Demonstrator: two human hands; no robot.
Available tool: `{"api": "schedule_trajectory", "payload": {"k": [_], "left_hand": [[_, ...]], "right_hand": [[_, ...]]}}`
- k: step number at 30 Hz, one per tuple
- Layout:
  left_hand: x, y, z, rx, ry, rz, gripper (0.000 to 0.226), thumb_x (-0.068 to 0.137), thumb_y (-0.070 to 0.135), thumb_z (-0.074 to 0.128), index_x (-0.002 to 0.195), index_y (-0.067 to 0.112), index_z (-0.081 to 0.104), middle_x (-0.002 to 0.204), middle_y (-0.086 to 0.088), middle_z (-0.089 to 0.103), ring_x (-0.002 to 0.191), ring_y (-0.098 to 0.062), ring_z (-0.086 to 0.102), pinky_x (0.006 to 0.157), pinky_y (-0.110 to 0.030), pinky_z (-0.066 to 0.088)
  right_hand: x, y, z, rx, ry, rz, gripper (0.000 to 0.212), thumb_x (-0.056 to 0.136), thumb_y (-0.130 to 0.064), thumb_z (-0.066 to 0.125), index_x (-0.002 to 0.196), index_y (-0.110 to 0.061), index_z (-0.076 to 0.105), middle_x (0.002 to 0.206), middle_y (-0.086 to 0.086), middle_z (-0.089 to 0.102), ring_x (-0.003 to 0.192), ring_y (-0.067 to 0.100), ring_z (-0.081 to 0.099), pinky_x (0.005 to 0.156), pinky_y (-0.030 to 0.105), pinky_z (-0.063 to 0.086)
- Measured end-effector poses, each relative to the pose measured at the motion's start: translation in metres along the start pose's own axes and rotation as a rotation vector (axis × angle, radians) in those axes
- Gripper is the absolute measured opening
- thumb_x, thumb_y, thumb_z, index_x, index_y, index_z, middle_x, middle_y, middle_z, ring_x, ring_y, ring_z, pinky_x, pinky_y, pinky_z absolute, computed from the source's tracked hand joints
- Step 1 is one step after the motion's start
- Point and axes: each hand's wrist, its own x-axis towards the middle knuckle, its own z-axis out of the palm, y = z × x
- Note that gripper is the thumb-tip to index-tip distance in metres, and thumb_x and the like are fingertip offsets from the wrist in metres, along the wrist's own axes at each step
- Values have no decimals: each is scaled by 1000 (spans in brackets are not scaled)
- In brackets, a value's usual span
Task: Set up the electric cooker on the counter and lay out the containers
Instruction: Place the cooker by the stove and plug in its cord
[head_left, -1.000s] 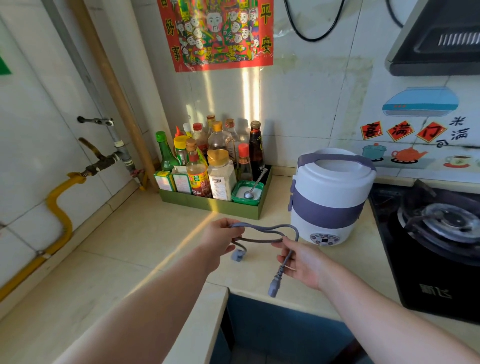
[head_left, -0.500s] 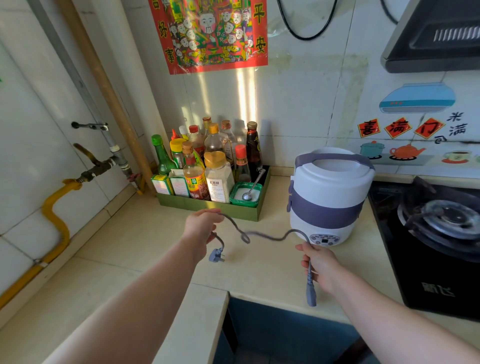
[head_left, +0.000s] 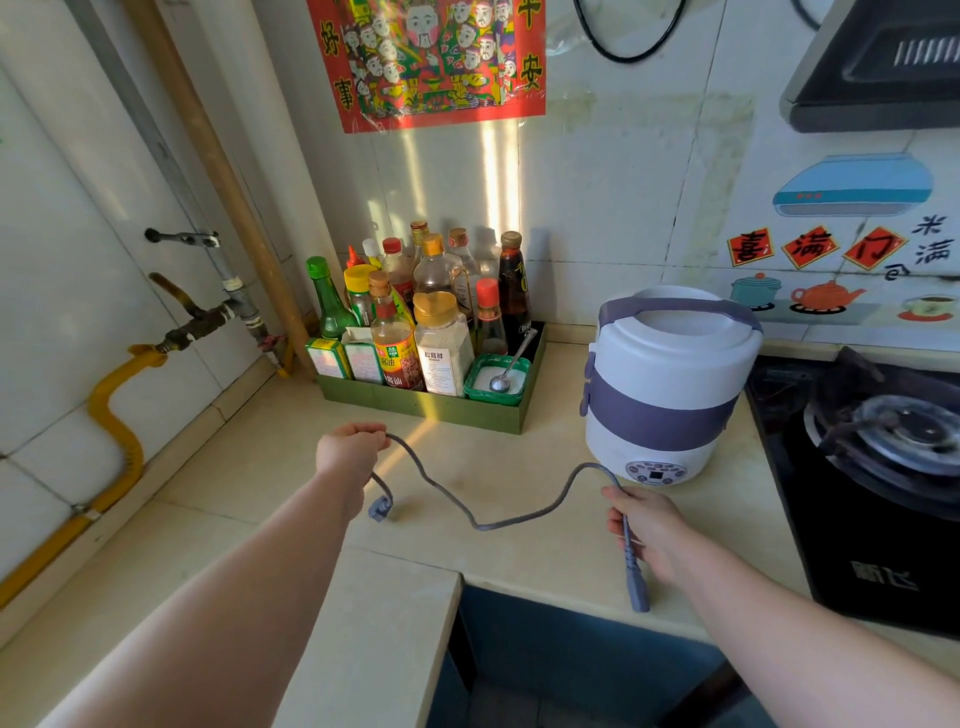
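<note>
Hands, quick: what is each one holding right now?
Left hand: closed, gripping the grey power cord near its wall plug.
Right hand: closed, gripping the same cord just above its cooker-end connector.

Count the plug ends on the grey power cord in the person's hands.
2. The blocky grey wall plug hangs just below the left hand; the long grey appliance connector hangs below the right hand. Both hands grip the grey power cord; neither end is hidden.
</note>
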Motion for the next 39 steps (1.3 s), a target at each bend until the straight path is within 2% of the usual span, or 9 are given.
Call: {"api": "schedule_trajectory", "payload": {"k": [7, 10, 13, 14, 16, 17, 20, 28, 39], "left_hand": [[-11, -11, -8, 673, -485, -94, 13, 83, 6, 61, 91, 9, 71, 82, -6, 65, 86, -20, 56, 81, -27, 47], [-22, -26, -2, 971, -328, -6, 14, 89, 20, 61, 93, 7, 65, 112, -8, 65, 105, -18, 54, 77, -14, 46], [-16, -38, -9, 547, -20, -218, 75, 96, 48, -10, 149, 13, 29, 131, -3, 53, 126, -20, 52, 96, -16, 46], [-13, -41, -12, 792, -163, -120, 104, 73, 59, -30, 150, 20, 28, 123, -2, 58, 120, -19, 57, 86, -9, 49], [-9, -56, -15, 1163, -277, 188, 71, 96, 44, 4, 137, 10, 51, 110, -6, 61, 109, -23, 62, 79, -17, 54], [-8, -54, -15, 905, -130, 137, 40, 98, 26, 35, 128, 11, 57, 109, -6, 60, 104, -24, 61, 82, -25, 55], [-14, -46, 1, 1076, -258, 442, 37, 82, 33, 68, 118, 28, 60, 120, 0, 60, 104, -18, 59, 87, -31, 52], [-44, -43, 59, 1246, -568, 622, 30, 89, 37, 60, 116, 27, 67, 126, 3, 60, 124, -22, 45, 104, -37, 30], [-24, -21, 28, 1366, -226, 577, 23, 91, 36, 60, 109, 26, 71, 108, -1, 66, 106, -21, 55, 95, -30, 43]], "right_hand": [[-7, -17, 16, 27, -18, -199, 13, 94, -15, 56, 100, -11, 67, 67, 1, 49, 58, 12, 42, 53, 18, 32], [-7, -21, 15, 5, 9, -257, 16, 93, -15, 58, 100, -7, 69, 68, 0, 48, 61, 12, 42, 57, 17, 34], [-10, -22, 15, 11, -15, -267, 17, 91, -13, 60, 102, -4, 69, 67, 2, 48, 59, 12, 42, 48, 11, 35], [-11, -22, 17, 20, -33, -263, 18, 91, -13, 61, 104, -3, 69, 67, 2, 49, 59, 12, 43, 47, 10, 35], [-15, -23, 21, 38, -75, -257, 20, 90, -14, 63, 106, -3, 69, 68, 2, 50, 61, 13, 43, 56, 14, 37], [-19, -24, 24, 53, -96, -256, 21, 89, -14, 64, 106, -3, 69, 69, 2, 50, 62, 14, 44, 63, 17, 39], [-30, -32, 33, 63, -169, -273, 21, 90, -13, 62, 108, -4, 68, 75, 5, 52, 68, 15, 46, 70, 18, 42], [-55, -52, 47, 38, -309, -378, 21, 94, -11, 54, 110, -13, 68, 78, 1, 55, 71, 11, 50, 61, 11, 45], [-34, -35, 14, -586, -262, -526, 43, 98, -8, 44, 134, -29, 53, 70, -2, 51, 60, 8, 45, 60, 18, 39]]}}
